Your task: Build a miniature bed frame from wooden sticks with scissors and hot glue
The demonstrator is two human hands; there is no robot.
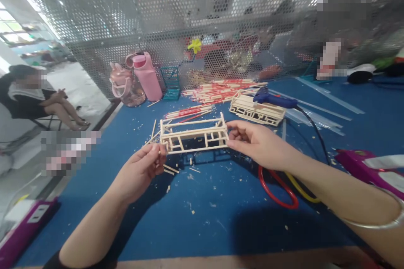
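Between my hands, a small open frame of pale wooden sticks (192, 134) is held above the blue tabletop (202, 218). My left hand (147, 164) pinches its lower left corner with thumb and fingers. At the other end, my right hand (251, 143) grips the right side, fingertips partly behind the sticks. Behind my right hand lies a second stick structure (257, 111), its top filled with sticks. A blue glue gun (274, 100) rests on that structure, and its black cord runs down to the right.
Bundled sticks with red wrapping (221, 91) lie at the back. Clear glue sticks (315, 119) are scattered to the right. Pink bottles (147, 76) stand back left before a perforated metal screen (176, 21). Red-handled (279, 204) tool lies under my right forearm. A person (41, 96) sits at left.
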